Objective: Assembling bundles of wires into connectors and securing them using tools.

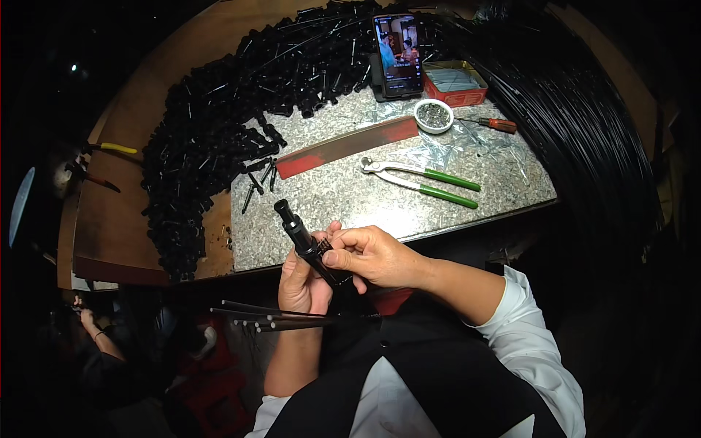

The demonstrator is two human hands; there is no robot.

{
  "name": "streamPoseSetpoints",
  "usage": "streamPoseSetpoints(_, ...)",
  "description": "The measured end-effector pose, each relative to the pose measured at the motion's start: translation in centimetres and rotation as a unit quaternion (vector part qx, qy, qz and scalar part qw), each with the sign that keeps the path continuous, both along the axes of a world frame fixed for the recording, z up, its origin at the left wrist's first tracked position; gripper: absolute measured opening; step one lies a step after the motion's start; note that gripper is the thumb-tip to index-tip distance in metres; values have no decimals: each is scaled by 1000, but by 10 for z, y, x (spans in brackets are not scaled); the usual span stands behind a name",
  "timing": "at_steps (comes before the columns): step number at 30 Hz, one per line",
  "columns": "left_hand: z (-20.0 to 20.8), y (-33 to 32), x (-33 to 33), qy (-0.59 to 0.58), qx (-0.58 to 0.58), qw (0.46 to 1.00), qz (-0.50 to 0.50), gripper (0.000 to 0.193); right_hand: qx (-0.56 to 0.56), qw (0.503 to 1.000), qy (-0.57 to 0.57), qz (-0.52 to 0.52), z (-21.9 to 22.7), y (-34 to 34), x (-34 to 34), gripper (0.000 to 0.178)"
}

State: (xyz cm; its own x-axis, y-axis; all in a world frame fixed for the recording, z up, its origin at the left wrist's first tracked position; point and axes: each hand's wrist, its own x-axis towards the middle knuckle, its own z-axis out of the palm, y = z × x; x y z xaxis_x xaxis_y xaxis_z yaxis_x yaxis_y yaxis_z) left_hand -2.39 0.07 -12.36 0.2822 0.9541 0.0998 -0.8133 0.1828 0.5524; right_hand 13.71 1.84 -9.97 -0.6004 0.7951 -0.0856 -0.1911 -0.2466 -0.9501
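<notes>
pliers (420,179) r. of parts pile (219,139)

Green-handled pliers (423,180), a screwdriver (491,124) and a propped phone (398,55) lie on the speckled worktop (350,197).

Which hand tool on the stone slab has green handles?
The pliers lying mid-slab, jaws pointing left, have two green handles. The screwdriver beside the small white bowl has an orange-red handle instead.

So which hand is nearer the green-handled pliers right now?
Right. The right hand sits just below the green-handled pliers, at the table's front edge. The left hand is lower and further left, gripping the black tube.
</notes>
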Motion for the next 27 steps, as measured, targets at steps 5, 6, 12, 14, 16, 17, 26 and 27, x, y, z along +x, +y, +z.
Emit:
streamPoseSetpoints(5, -2, 3, -3, -7, 0, 1000, -4, 31, 11, 1000, 13, -14, -5, 2, -4, 33)
streamPoseSetpoints(6, -2, 3, -3, -7, 0, 1000, -5, 31, 14, 1000, 12, -12, -6, 2, -4, 33)
streamPoseSetpoints(12, -1, 1, -2, 53, -33, 997, -34, 43, 29, 999, 34, -11, -8, 3, -3, 32)
streamPoseSetpoints(14, -2, 2, -7, 54, -16, 997, -58, 45, 34, 999, 38, -6, -6, 4, -3, 31)
streamPoseSetpoints(16, 0, 3, -7, 53, 0, 995, -82, 48, 34, 999, 24, 20, -4, 7, -1, 31)
streamPoseSetpoints(17, 2, 3, -6, 65, -9, 995, -71, 49, 34, 999, 24, 20, -4, 8, -1, 31)
streamPoseSetpoints(26, 19, -6, -9, 197, 22, 963, 182, 41, 275, 952, -20, -130, 8, 7, -19, 27)
streamPoseSetpoints(27, 19, -7, -13, 199, 25, 961, 189, 41, 278, 952, -15, -124, 12, 8, -24, 27)
